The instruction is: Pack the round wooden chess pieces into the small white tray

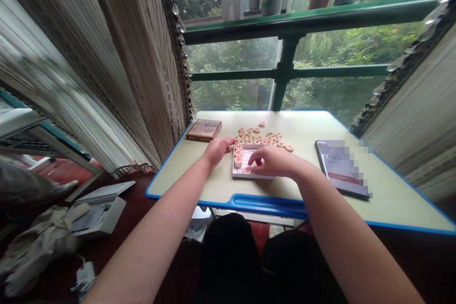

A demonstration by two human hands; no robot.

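Observation:
A shallow white box (pixel 236 175) stands near the table's front, with a column of round wooden xiangqi pieces (pixel 238 154) in red characters along its left side. Inside it, my right hand (pixel 270 159) is closed, thumb and fingertips at a xiangqi piece (pixel 247 170) lying by the front wall. My left hand (pixel 218 151) rests just outside the box's back left corner. Its fingers are apart and reach toward the loose pieces; the fingertips are beside one of them. Behind the box lies a loose group of several xiangqi pieces (pixel 251 136), partly hidden by my right hand.
A brown patterned box (pixel 204 129) lies at the table's back left. On the right is a tablet-like device (pixel 338 168). A blue pen groove (pixel 267 203) runs along the front edge (pixel 217 204). Windows with green bars (pixel 285 66) rise behind; curtains hang at both sides.

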